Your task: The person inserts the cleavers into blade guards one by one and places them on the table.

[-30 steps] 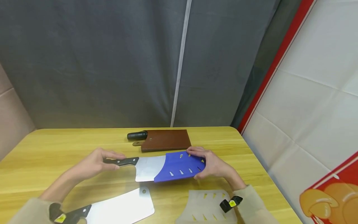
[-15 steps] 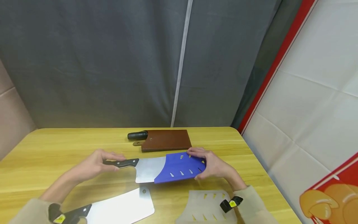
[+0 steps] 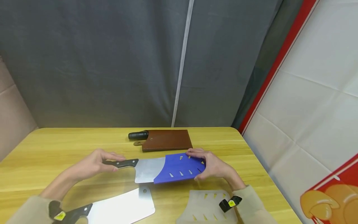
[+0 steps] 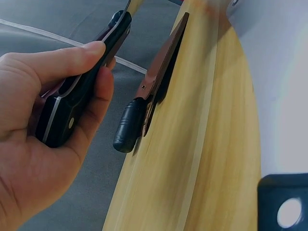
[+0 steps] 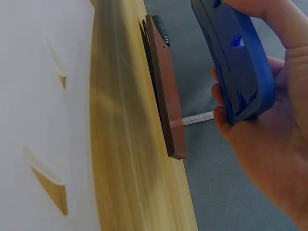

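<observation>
Cleaver at lower centre, likely heavy and stiff, best held by its handle, which the left hand grips, the right hand pinching its blue sheath.

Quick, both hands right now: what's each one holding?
Left hand: holding the black handle of the cleaver.
Right hand: holding the blue sheath, which covers part of that cleaver's blade.
</observation>
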Demonstrator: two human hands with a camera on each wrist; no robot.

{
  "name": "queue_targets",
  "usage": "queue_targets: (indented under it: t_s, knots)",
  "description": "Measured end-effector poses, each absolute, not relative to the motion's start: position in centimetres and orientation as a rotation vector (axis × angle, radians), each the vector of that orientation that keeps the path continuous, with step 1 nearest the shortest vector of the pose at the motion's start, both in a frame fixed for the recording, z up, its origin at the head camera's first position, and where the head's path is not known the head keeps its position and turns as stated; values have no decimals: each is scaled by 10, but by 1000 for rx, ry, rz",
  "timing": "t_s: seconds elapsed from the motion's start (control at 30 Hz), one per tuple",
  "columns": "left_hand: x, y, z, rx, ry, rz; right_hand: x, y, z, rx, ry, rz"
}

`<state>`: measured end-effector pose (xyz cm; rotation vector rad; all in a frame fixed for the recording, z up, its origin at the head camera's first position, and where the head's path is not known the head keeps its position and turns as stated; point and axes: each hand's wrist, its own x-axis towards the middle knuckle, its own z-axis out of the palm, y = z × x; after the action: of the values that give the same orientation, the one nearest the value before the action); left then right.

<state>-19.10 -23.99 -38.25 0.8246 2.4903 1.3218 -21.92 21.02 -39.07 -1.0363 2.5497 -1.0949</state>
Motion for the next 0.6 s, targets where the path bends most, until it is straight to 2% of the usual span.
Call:
queue_targets:
  t_s: [0.37,0.6]
  knots:
    - [-187,-228,-383,746,2592,1326,-217,209,-392,-1000,2591,-1097]
    - [-190,-201,-384,868,2563,1331,-216,188,-387,-1078,2530,-1046]
